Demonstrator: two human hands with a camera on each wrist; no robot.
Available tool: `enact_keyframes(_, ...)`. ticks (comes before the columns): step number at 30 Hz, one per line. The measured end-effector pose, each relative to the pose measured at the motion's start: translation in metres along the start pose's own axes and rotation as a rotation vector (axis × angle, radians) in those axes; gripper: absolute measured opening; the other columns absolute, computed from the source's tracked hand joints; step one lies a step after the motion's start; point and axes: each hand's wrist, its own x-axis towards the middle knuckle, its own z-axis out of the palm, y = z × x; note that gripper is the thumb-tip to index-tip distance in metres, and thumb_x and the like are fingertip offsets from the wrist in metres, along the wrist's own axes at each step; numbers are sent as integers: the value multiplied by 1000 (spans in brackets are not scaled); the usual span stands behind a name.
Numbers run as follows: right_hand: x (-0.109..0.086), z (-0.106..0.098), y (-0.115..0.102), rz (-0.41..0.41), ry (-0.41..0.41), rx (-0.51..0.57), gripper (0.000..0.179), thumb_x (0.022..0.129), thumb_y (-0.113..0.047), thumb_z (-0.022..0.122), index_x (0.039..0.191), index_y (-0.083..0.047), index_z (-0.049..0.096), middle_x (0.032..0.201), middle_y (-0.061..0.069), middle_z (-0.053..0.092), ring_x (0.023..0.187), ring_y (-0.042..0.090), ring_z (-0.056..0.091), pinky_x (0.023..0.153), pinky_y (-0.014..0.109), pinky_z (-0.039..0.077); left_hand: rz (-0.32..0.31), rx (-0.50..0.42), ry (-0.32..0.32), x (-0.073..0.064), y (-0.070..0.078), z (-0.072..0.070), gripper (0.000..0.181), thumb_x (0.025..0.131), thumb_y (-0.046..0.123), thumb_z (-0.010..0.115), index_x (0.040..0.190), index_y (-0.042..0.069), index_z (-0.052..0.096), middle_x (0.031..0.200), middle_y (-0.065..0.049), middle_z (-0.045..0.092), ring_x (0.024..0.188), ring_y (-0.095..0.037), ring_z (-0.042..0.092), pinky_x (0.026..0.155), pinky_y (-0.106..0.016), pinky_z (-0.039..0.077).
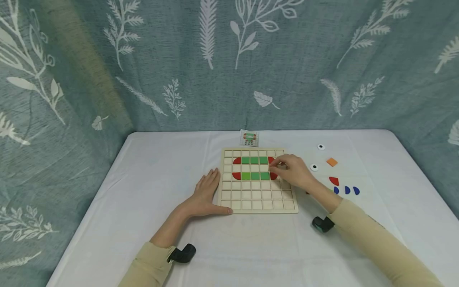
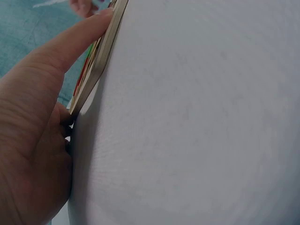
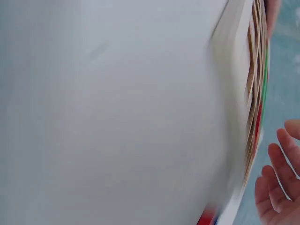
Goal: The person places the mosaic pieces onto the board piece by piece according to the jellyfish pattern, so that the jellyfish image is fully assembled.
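Observation:
A wooden grid board (image 1: 256, 194) lies on the table. Two rows of green squares (image 1: 254, 160) sit in it, with rounded red pieces (image 1: 236, 175) at their ends. My left hand (image 1: 204, 197) rests along the board's left side with fingers straight and thumb on the near left corner; the left wrist view shows that thumb at the frame's edge. Over the right ends of the rows is my right hand (image 1: 292, 171), its thumb and index tips close to the red pieces and partly covering them. In the right wrist view its fingers (image 3: 281, 161) are loosely bent and apart, with no piece visible among them.
Right of the board lie two white eye discs (image 1: 314, 167), an orange square (image 1: 332, 162), a red quarter piece (image 1: 334, 181) and several blue half discs (image 1: 347, 190). A picture card (image 1: 249, 138) lies behind the board. A patterned curtain (image 1: 222, 99) stands behind the white-covered table (image 1: 161, 159).

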Motion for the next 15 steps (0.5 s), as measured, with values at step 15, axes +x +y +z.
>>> enact_keyframes(15,-61,-88,89,424,169,-141,32,93,-19,65,113,6,61,107,26,59,96,38,52,75,44,49,15,-22,9,0,1,-1,129,71,55,80,153,-5,1,162,-18,-3,148,-29,-9,117,-49,-5)
